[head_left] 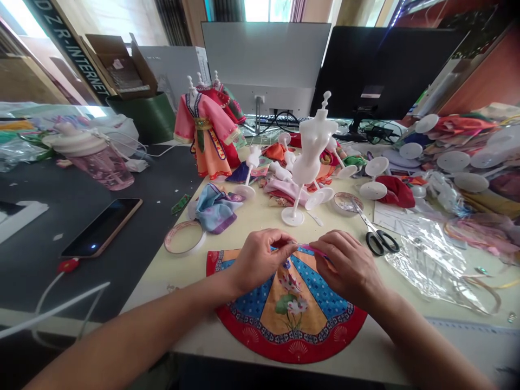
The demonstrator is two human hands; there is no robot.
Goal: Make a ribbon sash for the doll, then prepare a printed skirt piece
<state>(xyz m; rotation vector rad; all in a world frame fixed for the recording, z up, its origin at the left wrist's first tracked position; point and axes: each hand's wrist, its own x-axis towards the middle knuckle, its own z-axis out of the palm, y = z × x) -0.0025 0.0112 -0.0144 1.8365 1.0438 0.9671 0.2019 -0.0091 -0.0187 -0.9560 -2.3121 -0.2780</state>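
Note:
A fan-shaped doll skirt (298, 325) lies flat on the table, with blue and orange panels, lotus flowers and a red hem. Above its top edge, my left hand (264, 253) pinches one end of a thin pink ribbon-like strip (305, 247) between thumb and forefinger. The strip runs across to my right hand (347, 260), whose closed fingers hold its other side. A small dark blue ornament (287, 264) shows on the skirt just under my left fingertips. The ends of the strip are hidden in my fingers.
A white doll mannequin (312, 146) stands behind my hands. Black-handled scissors (376, 233) and a tape roll (347, 203) lie to the right, another tape roll (184, 237) and blue cloth (217, 208) to the left. A phone (103, 227) and pink cup (95, 157) are farther left.

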